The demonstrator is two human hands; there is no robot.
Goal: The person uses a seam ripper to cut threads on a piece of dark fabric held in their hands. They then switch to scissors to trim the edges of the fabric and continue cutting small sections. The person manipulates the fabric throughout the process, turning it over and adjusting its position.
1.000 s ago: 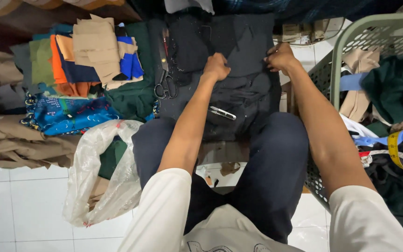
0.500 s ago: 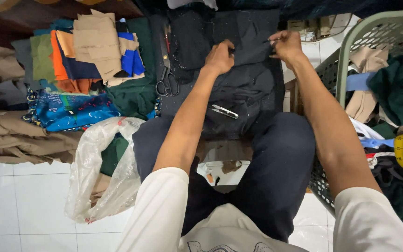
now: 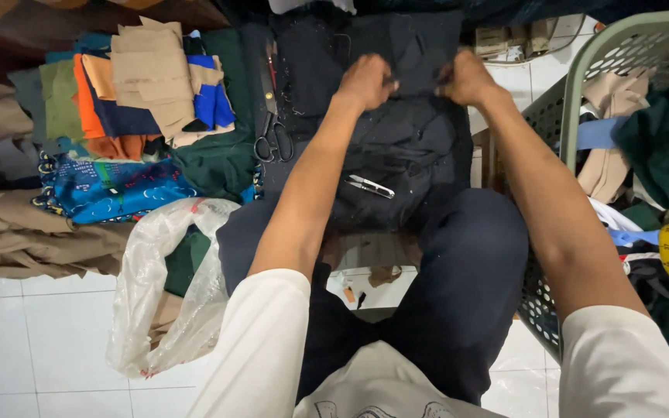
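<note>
The person sits over a white tiled floor [image 3: 32, 340] with a dark garment [image 3: 404, 147] spread across the lap and out in front, so both arms can reach it without leaning. The left hand [image 3: 365, 81] and the right hand [image 3: 466, 77] sit close together at the far part of the cloth, each with its fingers curled and pinching a fold of the fabric, as if to pull a short stretch taut between them; the fingertips themselves are hidden under the knuckles. A small pair of thread snips [image 3: 369, 186] lies on the garment just below the hands, within easy reach, and black-handled scissors [image 3: 274, 139] rest at its left edge. Further left, a stack of cut cloth pieces [image 3: 145, 77] in tan, orange and blue is piled apart from the work. A clear plastic bag [image 3: 168, 286] slumps beside the left knee, and a pale green laundry basket [image 3: 582, 93] with more cloth stands at the right.
</note>
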